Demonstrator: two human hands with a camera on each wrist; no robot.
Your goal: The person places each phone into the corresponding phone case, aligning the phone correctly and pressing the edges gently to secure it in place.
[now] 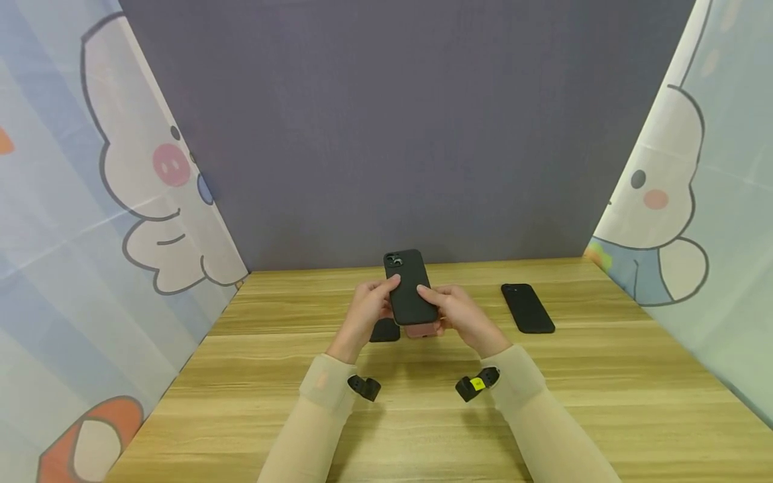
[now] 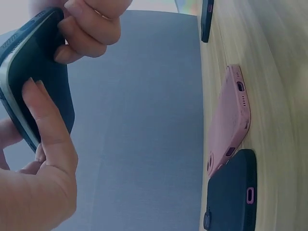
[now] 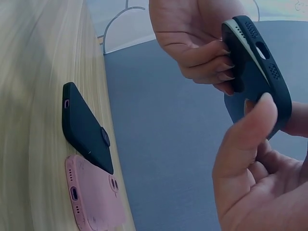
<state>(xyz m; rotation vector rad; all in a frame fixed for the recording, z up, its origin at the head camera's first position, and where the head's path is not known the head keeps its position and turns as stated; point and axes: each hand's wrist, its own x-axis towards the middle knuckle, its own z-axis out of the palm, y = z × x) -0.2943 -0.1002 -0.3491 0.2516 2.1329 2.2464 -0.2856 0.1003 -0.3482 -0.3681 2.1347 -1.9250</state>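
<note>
Both hands hold a phone in a black case (image 1: 413,310) above the table, its camera side up in the head view. My left hand (image 1: 368,307) grips the left side, and my right hand (image 1: 460,314) grips the lower right, thumbs on the back. In the right wrist view a pale edge of the phone (image 3: 248,45) stands out along the black rim, with fingers against its dark screen side. Below lie a pink phone case (image 2: 228,118) and a black case (image 3: 86,127), touching or nearly so. Whether either contains a phone I cannot tell.
Another black phone or case (image 1: 528,308) lies apart on the right of the wooden table (image 1: 604,389). A grey panel (image 1: 410,134) stands along the back edge. Cartoon-printed curtains (image 1: 66,221) hang at both sides. Each wrist wears a black strap device (image 1: 365,387).
</note>
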